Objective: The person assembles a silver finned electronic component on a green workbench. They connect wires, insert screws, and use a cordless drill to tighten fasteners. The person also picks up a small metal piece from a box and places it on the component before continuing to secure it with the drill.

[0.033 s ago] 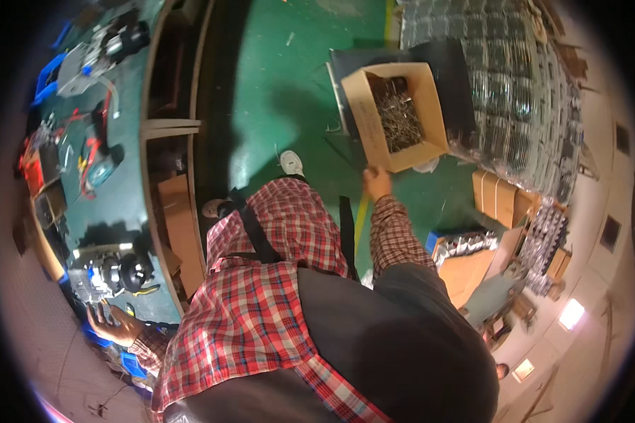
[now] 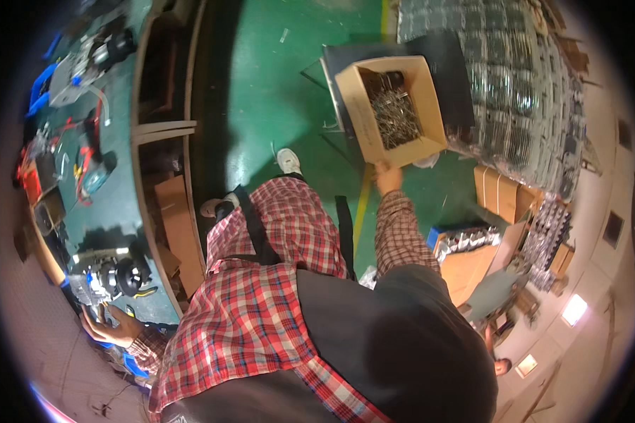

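A cardboard box (image 2: 363,116) stands tilted-looking on a dark-topped stand, and many thin metal pieces like screws or pins (image 2: 395,116) lie in it. At the box's near edge is my right hand (image 2: 388,178), its fingers closed over the rim. Far to the left, my left hand (image 2: 116,330) is beside the bench's near end with fingers spread. Just beyond those fingers sits a metal assembly with a round black part (image 2: 130,276); whether a fingertip touches it I cannot tell.
Another assembly (image 2: 113,49) and a red-and-teal power tool (image 2: 95,169) lie on the green bench (image 2: 123,204). Wrapped stacks of metal parts (image 2: 504,92) rise at the far right. Cartons (image 2: 497,194) stand nearer. Another person (image 2: 502,366) shows at the lower right.
My right hand has come up against the box's near rim, its fingers now over the edge. The left hand has shifted slightly closer to the assembly. The whole view has moved a little.
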`<action>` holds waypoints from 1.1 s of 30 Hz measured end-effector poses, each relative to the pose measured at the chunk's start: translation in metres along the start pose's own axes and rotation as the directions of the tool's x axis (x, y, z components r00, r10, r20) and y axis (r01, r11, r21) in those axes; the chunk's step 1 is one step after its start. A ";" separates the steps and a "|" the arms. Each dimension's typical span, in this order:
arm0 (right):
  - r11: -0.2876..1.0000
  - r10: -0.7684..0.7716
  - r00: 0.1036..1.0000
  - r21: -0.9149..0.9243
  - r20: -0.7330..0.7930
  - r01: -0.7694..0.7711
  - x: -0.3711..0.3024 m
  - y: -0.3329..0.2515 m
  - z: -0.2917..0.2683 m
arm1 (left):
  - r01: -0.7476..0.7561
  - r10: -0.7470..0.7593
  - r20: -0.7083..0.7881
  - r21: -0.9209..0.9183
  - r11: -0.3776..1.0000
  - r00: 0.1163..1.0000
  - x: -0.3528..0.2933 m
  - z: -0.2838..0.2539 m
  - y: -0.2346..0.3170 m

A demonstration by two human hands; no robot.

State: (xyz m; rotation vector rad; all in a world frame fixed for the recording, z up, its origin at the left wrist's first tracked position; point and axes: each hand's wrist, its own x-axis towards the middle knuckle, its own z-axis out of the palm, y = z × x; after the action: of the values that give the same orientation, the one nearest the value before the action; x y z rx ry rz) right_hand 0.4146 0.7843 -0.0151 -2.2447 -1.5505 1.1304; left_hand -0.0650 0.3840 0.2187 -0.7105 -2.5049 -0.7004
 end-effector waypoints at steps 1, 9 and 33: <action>0.989 0.069 0.989 0.139 -0.131 -0.051 0.021 0.016 -0.002 | -0.135 0.126 0.071 0.145 0.980 0.989 0.015 0.010 0.020; 0.787 0.281 0.960 0.576 -0.015 -0.221 0.164 0.068 -0.015 | 0.222 -0.106 0.716 -0.069 0.973 0.690 -0.029 0.058 0.090; 0.839 0.107 0.975 -0.509 -0.195 -0.194 0.242 0.011 0.018 | 0.322 -0.102 0.899 -0.046 0.946 0.427 -0.089 0.078 0.186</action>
State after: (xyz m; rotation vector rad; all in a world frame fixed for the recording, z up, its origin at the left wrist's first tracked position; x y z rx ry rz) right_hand 0.4499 0.9839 -0.1491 -2.7642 -1.8083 0.5683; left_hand 0.0899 0.5348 0.1750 -1.0499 -3.6071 -0.8299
